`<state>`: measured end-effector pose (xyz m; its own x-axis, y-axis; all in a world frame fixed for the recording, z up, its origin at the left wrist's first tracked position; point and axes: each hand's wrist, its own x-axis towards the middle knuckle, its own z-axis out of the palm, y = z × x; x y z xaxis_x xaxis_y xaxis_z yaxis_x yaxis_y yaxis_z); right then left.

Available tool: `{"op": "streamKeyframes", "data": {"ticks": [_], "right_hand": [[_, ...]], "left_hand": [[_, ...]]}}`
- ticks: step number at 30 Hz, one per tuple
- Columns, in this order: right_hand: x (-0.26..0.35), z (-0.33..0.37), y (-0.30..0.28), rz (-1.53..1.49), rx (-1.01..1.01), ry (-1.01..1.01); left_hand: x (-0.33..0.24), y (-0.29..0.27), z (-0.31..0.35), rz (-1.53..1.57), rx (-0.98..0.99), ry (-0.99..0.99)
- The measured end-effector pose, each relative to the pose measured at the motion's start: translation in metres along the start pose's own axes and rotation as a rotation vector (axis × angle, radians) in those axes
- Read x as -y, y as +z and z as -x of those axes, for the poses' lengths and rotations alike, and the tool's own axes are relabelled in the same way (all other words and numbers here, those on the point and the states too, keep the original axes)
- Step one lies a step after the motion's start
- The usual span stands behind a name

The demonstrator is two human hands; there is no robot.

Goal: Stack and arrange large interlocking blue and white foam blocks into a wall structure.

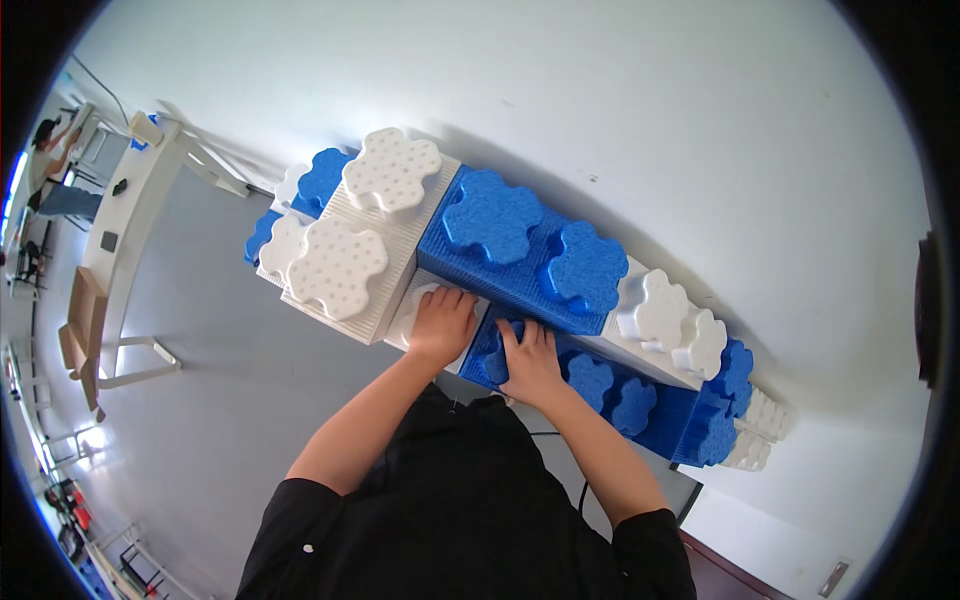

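Observation:
In front of me, large foam building blocks with flower-shaped knobs form a stepped wall. My left hand [445, 322] lies over a white block [412, 300] in the lower row, fingers stretched across its knob and the fingertips near the taller blue block behind. Just to the right, my right hand [530, 362] rests on a blue block [480, 365] of the same row. Its thumb is spread from the fingers, which lie over the knobbed top. Behind both hands stands the higher long blue block [515, 265], beside a raised white block [400, 240].
More blocks continue rightward: a white block [650, 355], a blue block [690, 425] and small white ones [755, 450]. A pale wall [620, 90] runs close behind. At left stand a white table [140, 225], a cardboard box [85, 330] and, farther off, another person [60, 180].

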<state>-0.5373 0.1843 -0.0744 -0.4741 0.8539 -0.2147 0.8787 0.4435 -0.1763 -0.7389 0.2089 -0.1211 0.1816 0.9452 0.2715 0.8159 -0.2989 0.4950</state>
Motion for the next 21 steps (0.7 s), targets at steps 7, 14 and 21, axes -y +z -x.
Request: {"op": "streamKeyframes", "data": {"ticks": [7, 14, 21], "right_hand": [[0.009, 0.0, -0.014, 0.08, 0.095, 0.012], [-0.007, 0.058, -0.01, -0.008, -0.025, 0.014], [-0.068, 0.116, -0.003, 0.117, -0.007, 0.211]], "left_hand": [[-0.004, 0.005, -0.005, -0.015, 0.006, 0.015], [0.003, 0.005, 0.002, 0.013, -0.029, 0.022], [0.002, 0.005, 0.002, -0.092, -0.015, 0.038]]}}
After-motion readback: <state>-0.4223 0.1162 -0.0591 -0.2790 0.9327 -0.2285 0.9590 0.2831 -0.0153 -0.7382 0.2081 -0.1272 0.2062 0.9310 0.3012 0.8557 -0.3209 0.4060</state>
